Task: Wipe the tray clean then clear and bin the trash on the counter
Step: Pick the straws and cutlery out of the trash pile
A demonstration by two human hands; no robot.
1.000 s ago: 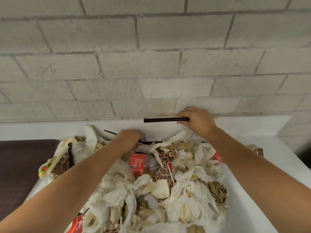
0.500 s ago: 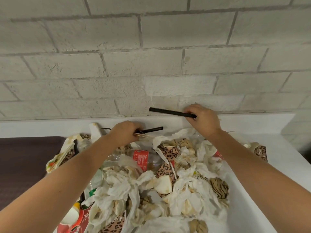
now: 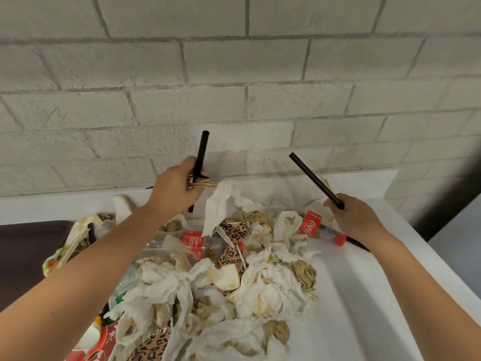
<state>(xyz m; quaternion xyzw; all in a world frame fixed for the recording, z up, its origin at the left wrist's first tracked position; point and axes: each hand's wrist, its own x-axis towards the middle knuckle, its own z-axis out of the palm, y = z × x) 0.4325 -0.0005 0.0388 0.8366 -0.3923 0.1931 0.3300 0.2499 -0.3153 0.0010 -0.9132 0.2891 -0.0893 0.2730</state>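
Note:
A heap of trash covers the white counter: crumpled stained napkins, leopard-print paper scraps and plastic cola bottles. My left hand is raised above the heap's far side, shut on an upright black straw together with thin wooden sticks and a hanging white napkin. My right hand is lifted at the right, shut on another black straw that slants up to the left. A dark brown tray lies at the left edge, partly under the trash.
A grey brick wall rises directly behind the counter's raised back ledge. A second cola bottle lies under my right hand. A red printed paper cup sits at the heap's near left. The counter's right edge drops off beside a dark gap.
Both hands have lifted away from the back ledge. The left hand's straw swung from lying to upright and pulled a napkin up; the right hand moved right, tilting its straw.

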